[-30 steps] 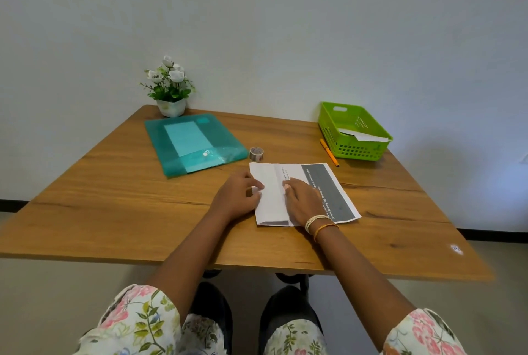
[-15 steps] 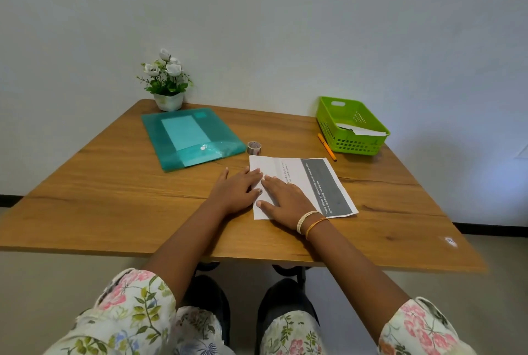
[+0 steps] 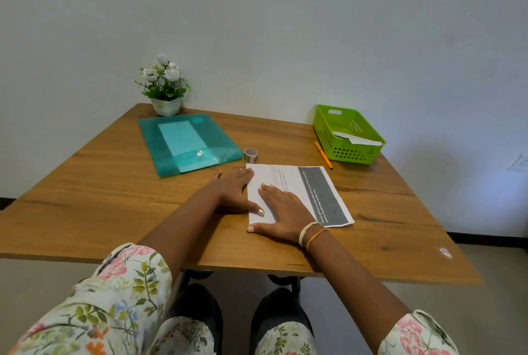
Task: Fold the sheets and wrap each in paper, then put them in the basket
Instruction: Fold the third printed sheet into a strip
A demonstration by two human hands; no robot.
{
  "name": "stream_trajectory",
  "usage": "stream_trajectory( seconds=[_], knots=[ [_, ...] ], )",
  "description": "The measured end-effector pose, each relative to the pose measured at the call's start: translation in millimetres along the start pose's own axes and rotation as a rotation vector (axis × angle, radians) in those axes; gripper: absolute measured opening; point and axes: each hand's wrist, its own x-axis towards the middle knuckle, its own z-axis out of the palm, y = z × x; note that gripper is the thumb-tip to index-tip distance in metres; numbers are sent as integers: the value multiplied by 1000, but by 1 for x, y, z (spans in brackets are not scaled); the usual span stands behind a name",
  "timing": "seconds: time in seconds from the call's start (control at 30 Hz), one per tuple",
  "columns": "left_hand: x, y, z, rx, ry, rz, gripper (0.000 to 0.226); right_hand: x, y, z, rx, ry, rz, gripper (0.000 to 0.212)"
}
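A white sheet [image 3: 297, 191] with a dark grey printed band along its right side lies flat on the table, its left part folded over with a crease running front to back. Well apart at the far right corner stands the green slotted basket [image 3: 350, 151], upright, with a white folded paper [image 3: 358, 139] inside, tilted against its front wall.

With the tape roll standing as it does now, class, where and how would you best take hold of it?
Pinch the tape roll across its outer rim from above. It lies flat with its hole facing up, apart from the teal folder and the sheet, so both sides look free.
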Motion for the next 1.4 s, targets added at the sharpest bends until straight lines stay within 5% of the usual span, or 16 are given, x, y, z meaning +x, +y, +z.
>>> stream_trajectory(
  seconds=[0.13, 0.33, 0.7, 0.83, 0.97, 1.07, 1.4],
  knots=[
    [-2, 1, 3, -1, 41, -16, 116, -2, -1, 1, 46, 37, 14, 102],
    [-21, 15, 32, -67, 429, -181, 92, -6, -2, 5, 148, 141, 37, 92],
    [-32, 26, 23, -144, 321, -160, 49, -7, -6, 3, 238, 125, 128, 104],
    [-34, 44, 3, -474, 295, -299, 35, -8, -6, 2, 268, 133, 126, 104],
    [-39, 53, -34, -1141, 228, -639, 18, -9, -6, 2, 292, 148, 120, 102],
    [-44, 46, -50, -1550, 80, -726, 26, -10, -5, 2, 298, 160, 118, 100],
    [-42, 36, -41, -1645, 28, -754, 18, -10, -6, 2, 285, 165, 112, 100]
  ],
)
